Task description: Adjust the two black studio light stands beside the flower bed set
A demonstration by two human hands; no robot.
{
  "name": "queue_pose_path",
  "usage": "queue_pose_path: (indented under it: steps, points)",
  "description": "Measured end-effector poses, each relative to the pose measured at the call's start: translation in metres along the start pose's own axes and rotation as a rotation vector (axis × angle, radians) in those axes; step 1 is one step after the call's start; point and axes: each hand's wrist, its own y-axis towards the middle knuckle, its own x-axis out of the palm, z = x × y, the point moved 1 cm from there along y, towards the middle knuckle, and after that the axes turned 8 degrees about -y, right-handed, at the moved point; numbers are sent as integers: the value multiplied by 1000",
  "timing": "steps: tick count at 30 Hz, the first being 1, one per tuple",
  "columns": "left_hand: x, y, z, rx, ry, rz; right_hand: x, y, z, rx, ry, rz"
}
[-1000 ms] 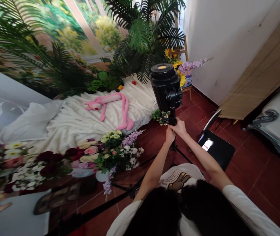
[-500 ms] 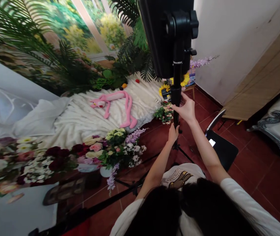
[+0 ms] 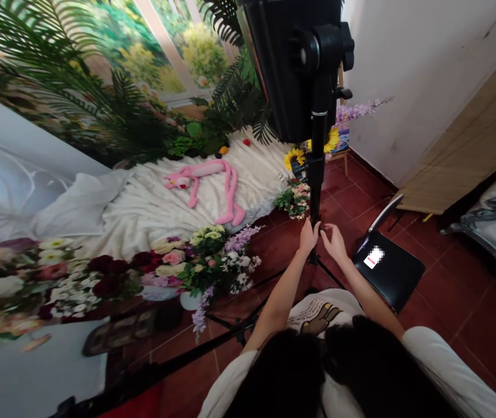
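Black and upright, the light stand is right in front of me, its light held well above my hands, where at first it sat just over them. My left grip is closed around the lower pole; my right grip has dropped from the collar to just beside it, fingers curled by a small knob, though I can't tell if they touch it. The pole's long axis runs up to the light, whose lit face I can't see. Red floor lies open between pole and wall; the cream blanket edges my left, flowers nearer me, and the black chair stands close on my right.
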Motion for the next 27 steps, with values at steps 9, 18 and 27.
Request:
queue_pose_path:
  steps: [9,18,27]
  points:
    - [2,2,-2,15,56,1,21,1,28,424,371,-25]
    - [4,4,-8,-7,41,7,22,22,37,1094,1231,-341]
    - [2,1,-1,-32,16,26,39,13,37,1177,1433,-190]
